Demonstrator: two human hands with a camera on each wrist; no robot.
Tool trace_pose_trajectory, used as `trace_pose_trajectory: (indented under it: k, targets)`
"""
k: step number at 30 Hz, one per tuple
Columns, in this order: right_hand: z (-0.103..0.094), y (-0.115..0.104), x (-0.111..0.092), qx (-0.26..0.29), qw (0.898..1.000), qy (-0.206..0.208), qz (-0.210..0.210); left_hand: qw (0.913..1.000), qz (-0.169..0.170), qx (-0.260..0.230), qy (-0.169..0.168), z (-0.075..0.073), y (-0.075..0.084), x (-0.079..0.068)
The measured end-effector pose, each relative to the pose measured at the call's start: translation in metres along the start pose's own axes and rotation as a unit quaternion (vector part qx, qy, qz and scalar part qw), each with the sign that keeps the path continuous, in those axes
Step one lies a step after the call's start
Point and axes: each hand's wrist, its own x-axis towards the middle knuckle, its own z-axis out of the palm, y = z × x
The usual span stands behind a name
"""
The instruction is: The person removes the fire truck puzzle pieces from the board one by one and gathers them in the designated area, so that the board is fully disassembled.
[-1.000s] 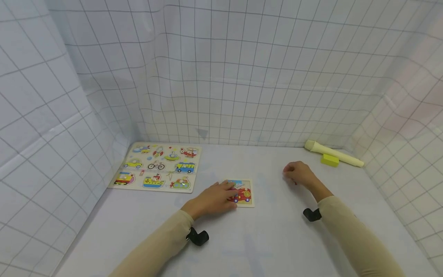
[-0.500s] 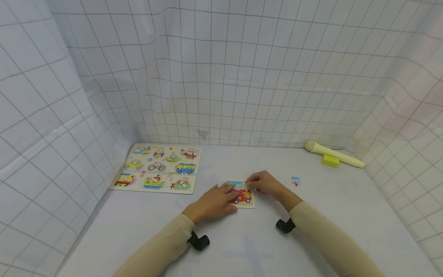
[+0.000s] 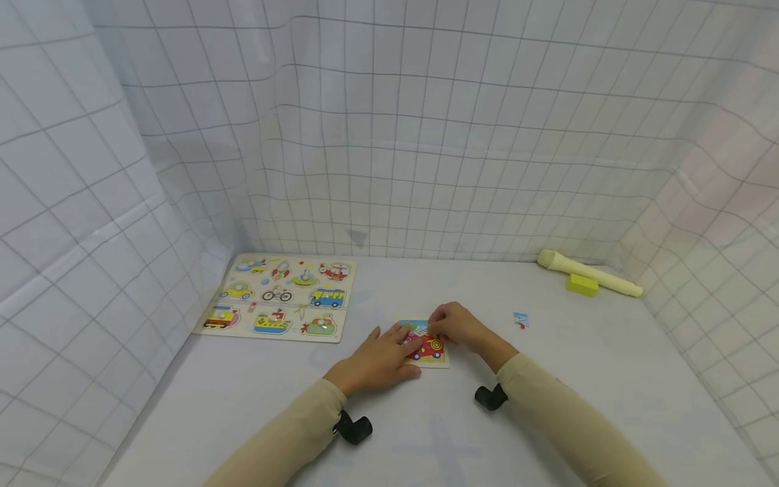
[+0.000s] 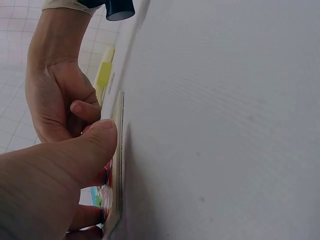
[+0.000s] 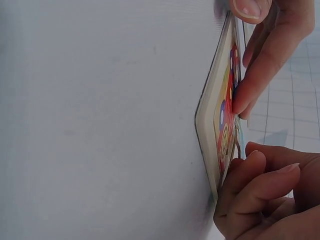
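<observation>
A small wooden jigsaw puzzle [image 3: 435, 366] with a red car picture lies in a pale frame at the table's middle. My left hand [image 3: 376, 362] rests on its left side with straight, spread fingers; the thumb sits along the near edge. At the puzzle's upper right corner, my right hand [image 3: 458, 326] pinches a puzzle piece [image 5: 239, 142] between thumb and forefinger. The right wrist view shows this piece tilted over the board, mostly covered by the fingers. One loose puzzle piece [image 3: 521, 319], blue and white with red, lies on the table to the right.
A larger peg puzzle board [image 3: 348, 277] with vehicle shapes lies at the back left. At the back right are a pale yellow microphone-shaped thing [image 3: 599, 276] and a yellow block [image 3: 581, 285] beside it. Grid-patterned curtains [image 3: 450, 169] enclose the table.
My right hand has moved left from the table's right side to the puzzle's upper right corner, bringing the loose piece into sight. My left hand has stayed on the puzzle.
</observation>
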Motion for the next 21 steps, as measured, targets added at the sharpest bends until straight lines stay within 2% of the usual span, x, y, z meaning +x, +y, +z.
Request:
trace_pose_trajectory:
  k: [13,21]
  targets:
    - [-0.003,-0.001,0.004,0.101,0.995,-0.005,0.016,0.9999,-0.010,-0.011,-0.006,-0.001,0.001,0.001]
    - [-0.018,0.009,0.000,0.121,0.992,0.011,0.018,0.9998,-0.011,-0.012,-0.007,-0.001,0.001,0.000]
